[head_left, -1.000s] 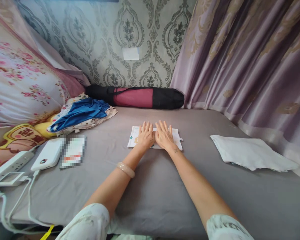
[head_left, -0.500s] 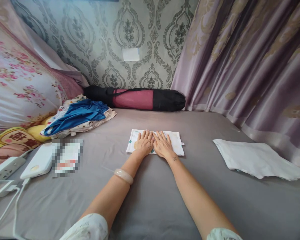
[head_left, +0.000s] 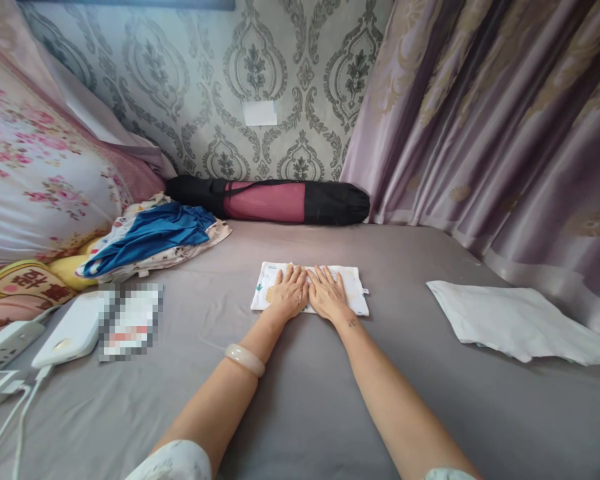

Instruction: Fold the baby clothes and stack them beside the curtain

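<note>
A home bedroom: grey-sheeted bed (head_left: 305, 413), floral bedding (head_left: 35, 173) at nine o'clock, damask wallpaper (head_left: 260, 67) at twelve, mauve curtains (head_left: 505, 120) at two.

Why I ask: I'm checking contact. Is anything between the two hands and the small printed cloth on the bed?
Nothing visible. The left hand and right hand both lie flat, side by side, directly on the cloth.

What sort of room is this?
Most likely a bedroom: the left hand and right hand lie flat on a folded cloth on a grey-sheeted mattress, with a floral quilt at the left and mauve curtains at the right.
</note>
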The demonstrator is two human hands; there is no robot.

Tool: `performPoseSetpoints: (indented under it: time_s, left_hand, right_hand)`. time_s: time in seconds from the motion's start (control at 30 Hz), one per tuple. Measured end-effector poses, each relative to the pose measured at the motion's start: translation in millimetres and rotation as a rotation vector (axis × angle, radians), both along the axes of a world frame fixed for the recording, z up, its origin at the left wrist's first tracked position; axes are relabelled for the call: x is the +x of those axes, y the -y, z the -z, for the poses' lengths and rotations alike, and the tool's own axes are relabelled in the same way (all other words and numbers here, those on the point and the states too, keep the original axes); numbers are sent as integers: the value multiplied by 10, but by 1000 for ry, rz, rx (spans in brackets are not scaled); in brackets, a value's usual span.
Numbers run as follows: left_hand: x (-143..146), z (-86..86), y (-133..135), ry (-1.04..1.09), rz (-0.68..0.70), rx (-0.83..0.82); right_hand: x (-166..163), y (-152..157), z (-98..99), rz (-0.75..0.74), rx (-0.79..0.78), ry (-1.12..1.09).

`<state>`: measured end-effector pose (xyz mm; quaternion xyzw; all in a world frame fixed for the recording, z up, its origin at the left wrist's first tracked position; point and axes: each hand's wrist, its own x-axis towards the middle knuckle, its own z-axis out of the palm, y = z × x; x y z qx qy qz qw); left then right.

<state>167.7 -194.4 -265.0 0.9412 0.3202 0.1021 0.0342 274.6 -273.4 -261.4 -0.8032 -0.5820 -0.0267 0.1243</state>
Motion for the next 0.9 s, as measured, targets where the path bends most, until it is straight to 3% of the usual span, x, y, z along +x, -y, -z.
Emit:
performPoseSetpoints:
  time_s: [0.17,0.33,0.57,0.8,0.9]
  left_hand:
    - [-9,22,-3,-4,-7,16]
    - [-19,-16,11,122,-109,159]
    - [-1,53,-33,-15,-80,-7]
    - [-42,76,-57,88,-215,103]
    - [-52,114,-96,67,-261,57]
  right_hand:
    - [-2,6,-2,4,-20,11]
    - [-1,29,-44,114,39,38]
    - [3,38,-5,159,-54,-13]
    - [65,43,-30,237,-36,4]
    - [81,43,-19,259,-80,-24]
